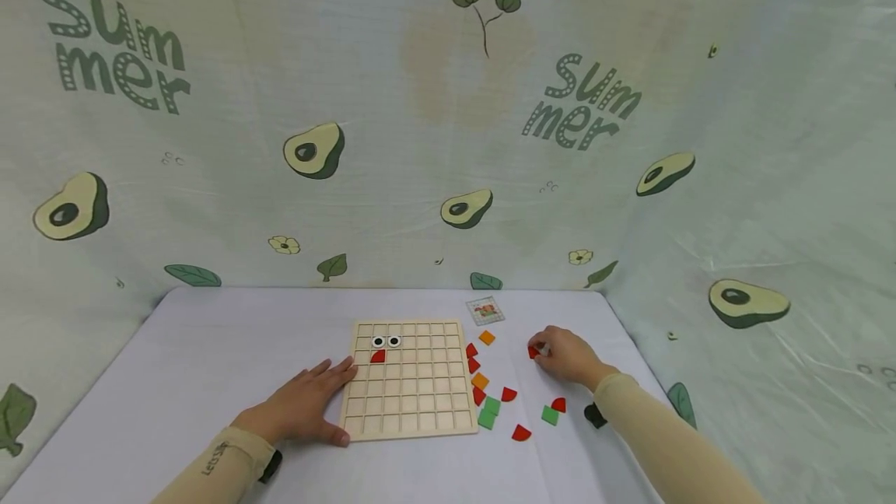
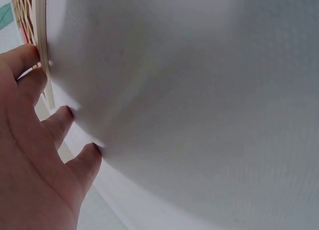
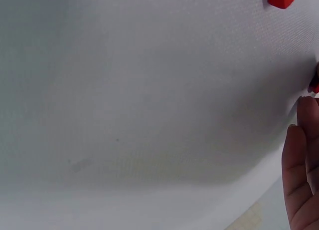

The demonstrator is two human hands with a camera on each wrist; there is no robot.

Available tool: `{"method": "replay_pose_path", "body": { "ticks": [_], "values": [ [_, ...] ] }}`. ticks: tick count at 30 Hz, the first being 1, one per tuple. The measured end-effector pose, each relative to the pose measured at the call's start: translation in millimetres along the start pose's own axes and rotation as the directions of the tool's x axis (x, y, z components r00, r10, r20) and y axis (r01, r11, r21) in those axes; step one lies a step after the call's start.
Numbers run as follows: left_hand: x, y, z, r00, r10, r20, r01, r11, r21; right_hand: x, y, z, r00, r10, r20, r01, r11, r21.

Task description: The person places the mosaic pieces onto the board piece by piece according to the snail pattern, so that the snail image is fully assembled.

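A wooden grid board [image 1: 411, 387] lies on the table, with two eye tiles [image 1: 386, 341] and a red quarter-circle tile [image 1: 378, 356] in its upper left squares. My left hand [image 1: 301, 403] rests spread at the board's left edge; in the left wrist view the fingertips [image 2: 31, 53] touch the board's side and the cloth. To the right of the board, my right hand [image 1: 568, 356] pinches a red tile [image 1: 533, 351] at the table surface. Only a sliver of that tile shows beside the fingers [image 3: 295, 155] in the right wrist view.
Loose red, orange and green tiles [image 1: 492, 404] lie along the board's right side, some overlapping. Nearer my right forearm are a red quarter-circle [image 1: 558, 404] and a green square [image 1: 550, 415]. A small picture card [image 1: 485, 310] sits behind them, before the printed cloth backdrop [image 1: 392, 239].
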State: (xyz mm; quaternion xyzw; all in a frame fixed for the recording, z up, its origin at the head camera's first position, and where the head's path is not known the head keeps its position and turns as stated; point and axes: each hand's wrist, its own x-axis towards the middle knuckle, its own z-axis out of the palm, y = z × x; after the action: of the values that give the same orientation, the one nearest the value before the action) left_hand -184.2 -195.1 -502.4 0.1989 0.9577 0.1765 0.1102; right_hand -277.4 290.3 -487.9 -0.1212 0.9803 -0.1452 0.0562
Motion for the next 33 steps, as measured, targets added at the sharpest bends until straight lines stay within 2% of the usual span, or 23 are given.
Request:
{"method": "replay_pose_path", "body": {
  "ticks": [11, 21, 33],
  "values": [
    [-3.7, 2.6, -4.6, 1.000, -0.023, 0.000, 0.023, 1.000, -0.002, 2.4, -2.1, 3.1, 0.999, -0.033, -0.010, 0.033, 0.999, 0.000],
    [-2.0, 3.4, -4.2, 1.000, -0.018, 0.001, 0.018, 1.000, -0.009, -0.7, 0.6, 0.8, 0.999, -0.041, -0.004, 0.041, 0.999, 0.003],
    [-1.0, 4.1, -4.1, 1.000, -0.008, -0.003, 0.008, 1.000, -0.014, -1.0, 1.7, 2.6, 1.000, -0.009, 0.002, 0.009, 1.000, 0.022]
  ]
}}
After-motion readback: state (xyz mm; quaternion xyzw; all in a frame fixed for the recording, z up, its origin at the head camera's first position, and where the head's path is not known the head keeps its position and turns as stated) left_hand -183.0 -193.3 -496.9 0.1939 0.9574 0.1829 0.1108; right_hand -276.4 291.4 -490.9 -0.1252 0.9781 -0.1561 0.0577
